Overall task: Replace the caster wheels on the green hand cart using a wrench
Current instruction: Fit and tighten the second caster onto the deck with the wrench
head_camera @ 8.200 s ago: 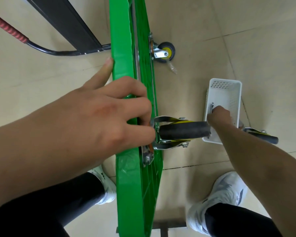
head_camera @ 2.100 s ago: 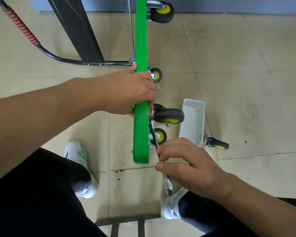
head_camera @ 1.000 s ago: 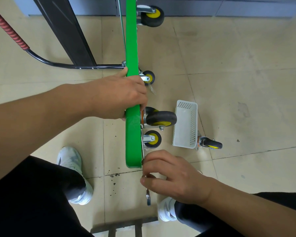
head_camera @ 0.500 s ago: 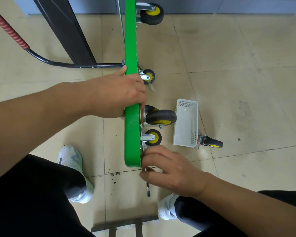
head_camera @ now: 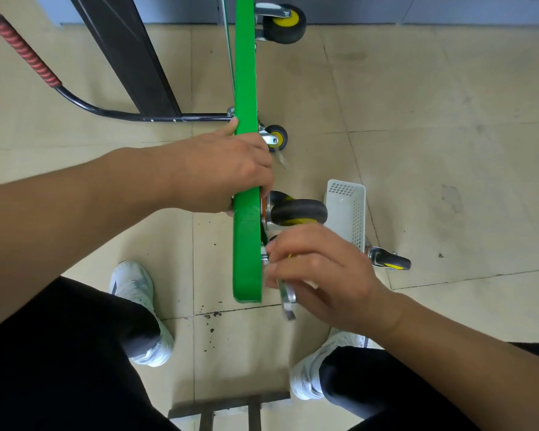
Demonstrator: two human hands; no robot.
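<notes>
One wide-angle camera on the head looks steeply down at the floor (head_camera: 448, 119), facing forward along the cart (head_camera: 246, 73), which runs up mid-frame. It sits close: the left hand (head_camera: 227, 169) and right hand (head_camera: 321, 275) fill the centre, forearms (head_camera: 75, 213) enter from the left and lower-right edges, shoes (head_camera: 134, 284) lie below.

The cart (head_camera: 246, 88) stands on edge on the floor. The left hand (head_camera: 227, 172) grips its top edge. The right hand (head_camera: 321, 275) holds a wrench (head_camera: 286, 301) beside a caster (head_camera: 297, 211). A basket (head_camera: 347, 213) and loose caster (head_camera: 389, 262) lie nearby.
</notes>
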